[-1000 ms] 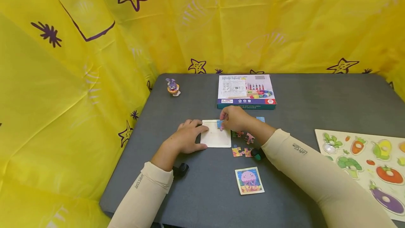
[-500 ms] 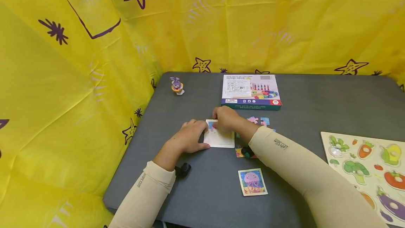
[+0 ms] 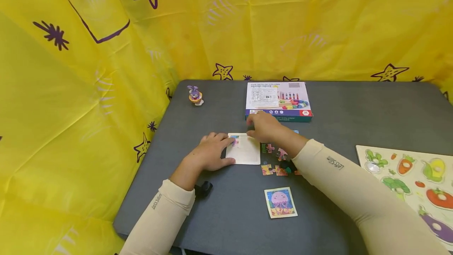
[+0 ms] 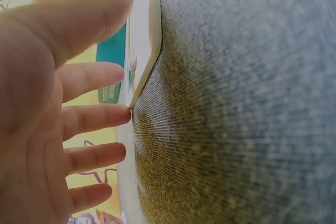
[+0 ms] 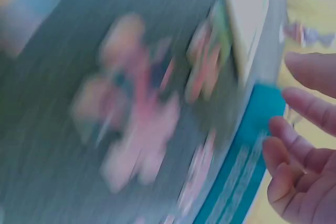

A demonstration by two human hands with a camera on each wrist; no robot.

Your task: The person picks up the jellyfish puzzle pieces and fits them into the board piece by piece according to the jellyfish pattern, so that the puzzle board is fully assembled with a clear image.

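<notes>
A white puzzle tray (image 3: pixel 244 155) lies on the dark table, with one blue-and-pink jigsaw piece (image 3: pixel 236 141) in its upper left corner. My left hand (image 3: pixel 212 153) rests along the tray's left side, its fingers spread and straight in the left wrist view, the thumb near the lower left corner. Above the tray's upper right corner, my right hand (image 3: pixel 266 130) is raised with loosely bent fingers and nothing between them. Several loose jigsaw pieces (image 3: pixel 275 170) lie right of the tray, partly under the right forearm. In the right wrist view these loose pieces (image 5: pixel 139 129) are blurred.
A jellyfish picture card (image 3: pixel 280 202) lies nearer the front edge. Behind the tray stands a flat boxed toy (image 3: pixel 277 101), with a small purple rabbit figure (image 3: pixel 194 95) at the back left. A vegetable puzzle board (image 3: pixel 407 184) lies on the right.
My right hand carried the jigsaw piece left across the tray to its upper left corner, let it go there, and moved back right. The left hand has stayed at the tray's left side.
</notes>
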